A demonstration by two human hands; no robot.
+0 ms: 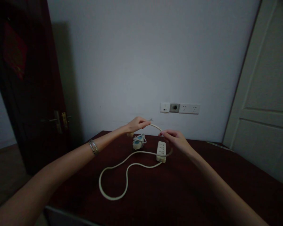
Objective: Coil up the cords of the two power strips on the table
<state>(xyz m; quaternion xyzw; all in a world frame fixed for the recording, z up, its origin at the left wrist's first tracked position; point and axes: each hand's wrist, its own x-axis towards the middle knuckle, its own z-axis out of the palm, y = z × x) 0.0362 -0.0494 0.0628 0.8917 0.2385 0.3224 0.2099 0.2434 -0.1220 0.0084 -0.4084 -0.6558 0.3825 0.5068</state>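
Observation:
A white power cord (116, 198) runs in a loose loop over the dark red tabletop and rises between my hands. My left hand (139, 124), with bracelets at its wrist, pinches the cord above the table's back part. To its right, my right hand (174, 137) pinches the same cord, leaving a short arched span between them. Below my right hand lies a white power strip (161, 151), the cord leaving its near end and another stretch crossing over it. Under my left hand, a pale object lies partly hidden at the cord's end.
A second white-and-blue item wrapped in its own cord (139, 142) sits left of the strip. Wall sockets (180, 108) are set behind the table (193, 188). A dark door (37, 94) stands at left, a pale panelled door (264, 94) at right.

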